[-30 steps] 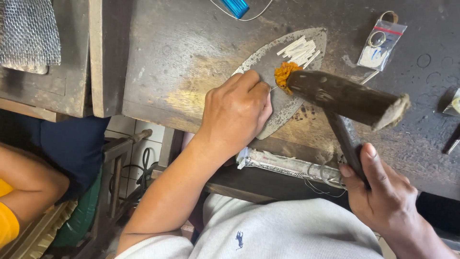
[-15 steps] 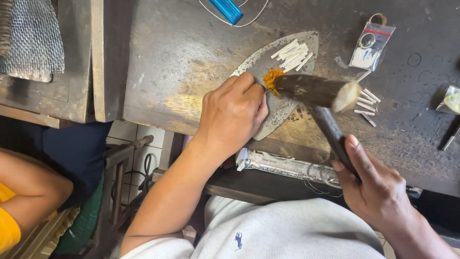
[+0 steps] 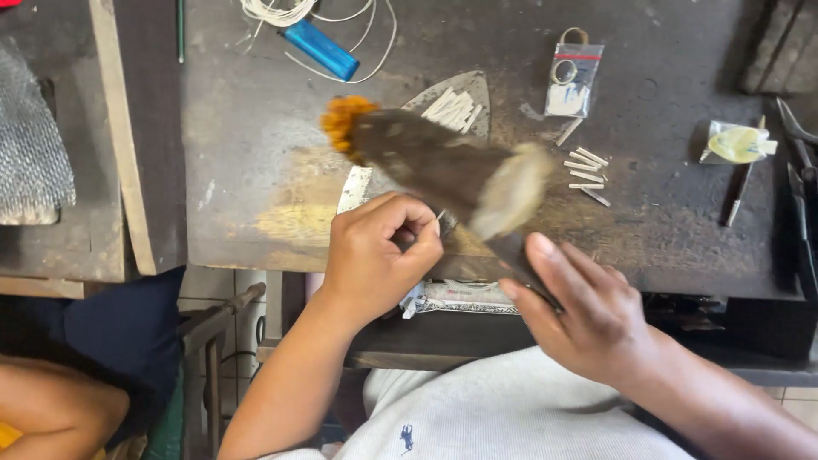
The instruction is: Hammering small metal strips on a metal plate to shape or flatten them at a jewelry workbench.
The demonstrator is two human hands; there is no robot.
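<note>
Hammer [image 3: 443, 170], a dark wooden-looking tool blurred by motion, lies across the middle of the view above the iron plate [image 3: 464, 100], a pointed grey metal sheet flat on the desk [image 3: 247, 102]. Its pale striking face points toward the person's right, and a frayed orange end [image 3: 343, 122] shows at the opposite side. The handle runs down from the head into the right hand [image 3: 588, 311], whose grip is closed around it near the desk's front edge. The left hand [image 3: 379, 255] rests on the front part of the iron plate, its thumb and forefinger pinched shut on a thin pale pin [image 3: 439, 216] standing just under the hammer head; the pin is too small to describe further.

A cluster of short white sticks [image 3: 454, 108] lies on the far tip of the iron plate. More loose sticks [image 3: 584, 170] are scattered on the desk just right of the plate. Beyond the plate lie a blue lighter [image 3: 322, 49] and a loop of white cord [image 3: 281, 12]. Right of the plate's tip sits a small clear packet holding rings [image 3: 571, 78], and well to the right a crumpled clear wrapper with yellow contents [image 3: 734, 142]. Left of the plate, past a wooden strip [image 3: 123, 145], a grey mesh pad [image 3: 30, 153] lies on a neighbouring surface.
</note>
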